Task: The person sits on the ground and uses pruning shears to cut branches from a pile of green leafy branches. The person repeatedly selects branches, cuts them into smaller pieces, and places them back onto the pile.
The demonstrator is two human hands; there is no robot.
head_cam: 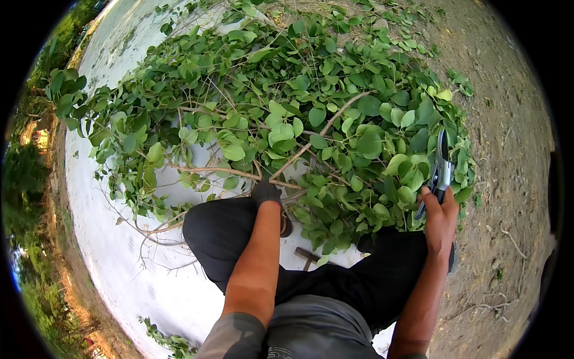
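Observation:
In a dark glove, my left hand [267,193] grips a forked woody branch [293,157] near its fork, just beyond my left knee. One stem runs up and right into the leaves; another stretches left. Bare of any glove, my right hand [438,215] holds a pair of pruning shears [441,168] by the handles at the right of the heap. Their blades point away from me, beside the leaves. A large heap of leafy green branches [354,103] spreads before me. Leaves and my own fingers hide parts of the stems and the handles.
A pale ground sheet [134,278] lies under the heap, with brown bare soil [502,179] to the right. Between my legs is a small T-shaped tool [307,256], partly hidden. A leafy cutting [168,339] lies at lower left. Thin dry twigs [154,244] reach past my left knee.

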